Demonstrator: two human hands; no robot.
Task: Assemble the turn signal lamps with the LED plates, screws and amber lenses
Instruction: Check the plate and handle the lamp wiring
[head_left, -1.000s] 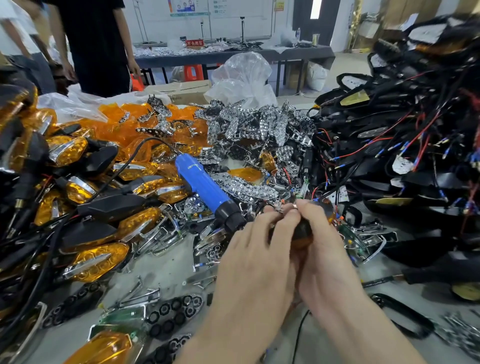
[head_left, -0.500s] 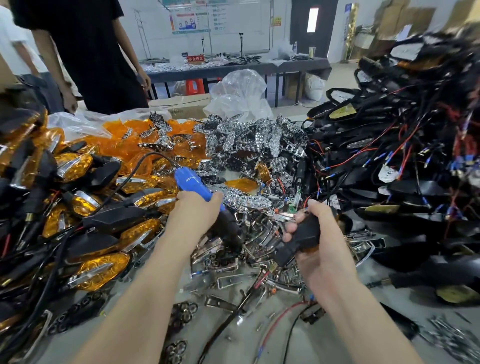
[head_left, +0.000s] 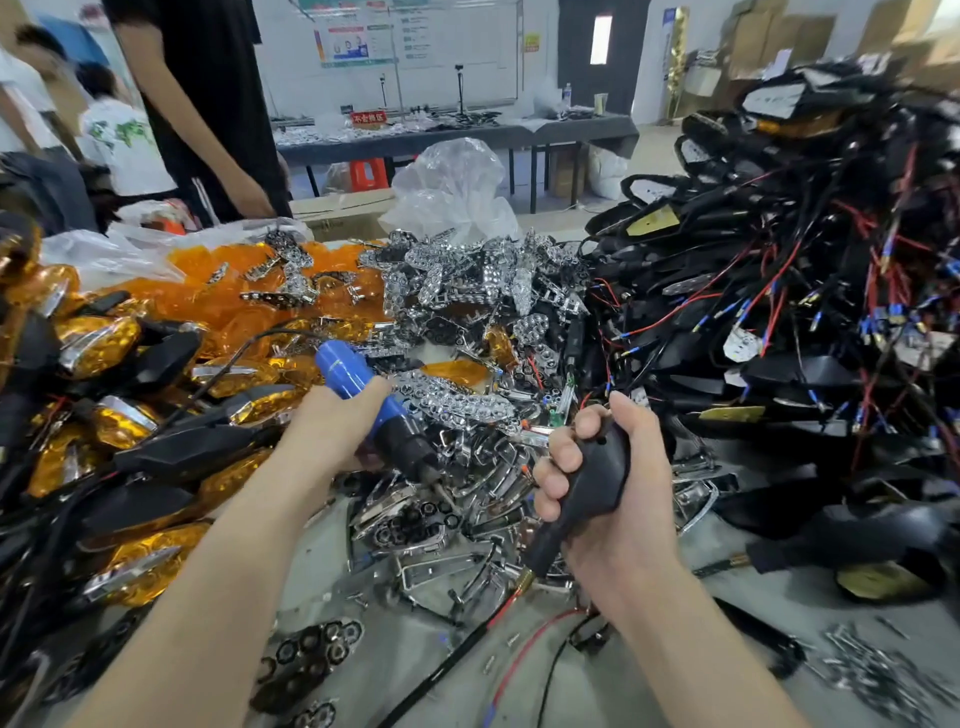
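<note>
Black plastic turn signal lamp housing (head_left: 597, 483) sat lower center-right of the frame, right hand (head_left: 628, 499) clenched tight round it, stem end pointing down. Left hand (head_left: 332, 436), mid-frame, had its fingers wrapped round a blue-and-black corded electric screwdriver (head_left: 347, 374), tip angled down over the chrome bits on the grey table (head_left: 317, 566). Loose amber lenses (head_left: 228, 291) were heaped upper left, shiny chrome LED plates (head_left: 467, 291) piled upper center, tiny screws (head_left: 872, 670) scattered lower right, and a huge tangle of wired black housings (head_left: 779, 338) filled the right side.

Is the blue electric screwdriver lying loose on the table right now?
No, the left hand grips the blue electric screwdriver by its body above the chrome parts, while the right hand holds a black lamp housing.
</note>
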